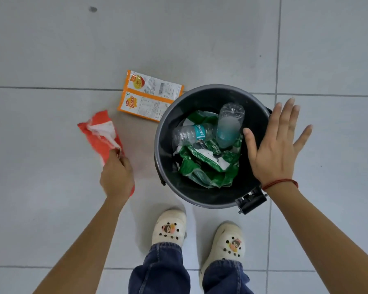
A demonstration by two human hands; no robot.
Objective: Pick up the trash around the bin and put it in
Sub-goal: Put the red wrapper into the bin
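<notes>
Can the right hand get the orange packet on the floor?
Probably not easily. The right hand is open and empty, but it hovers over the bin's right rim, and the orange packet lies on the floor on the bin's far left side. The bin stands in between.

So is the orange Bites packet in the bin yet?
No. The orange packet lies flat on the floor beside the bin, outside its rim.

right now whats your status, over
Left hand gripping red wrapper. Right hand open over bin. Orange packet on floor, path clear.
</notes>
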